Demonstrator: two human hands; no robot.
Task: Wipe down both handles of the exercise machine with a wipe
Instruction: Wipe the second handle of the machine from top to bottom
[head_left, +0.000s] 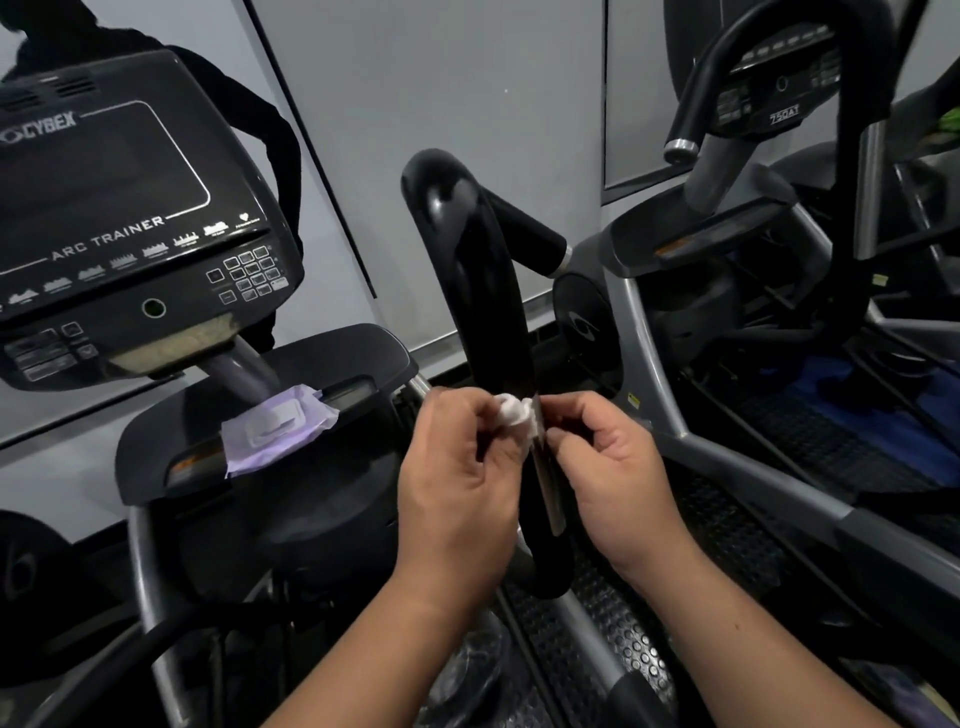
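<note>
1. We take the handle as landmark: a black curved bar, long axis near upright and leaning a little left toward its rounded top. Its lower bend sits between our wrists.

2. The wipe is a small white wad pressed against the handle's near face, low on the bar, just above a shiny strip.

3. Our left hand sits left of the handle, fingers curled, thumb and fingertips pinching the wipe against the bar.

4. Our right hand sits right of the handle, fingers curled in toward the bar's edge. It looks to pinch the wipe's right end, but we cannot tell for certain.

5. Both hands are level with each other, one on either side of the bar. The left has the clearer hold.

6. Judgement: nearly all the unwiped length lies above the hands, so the coming stroke should run up the long axis toward the top.

7. A purple wipes pack lies on a tray left of the handle, well apart.

8. The machine's other handle is not identifiable here.
</note>
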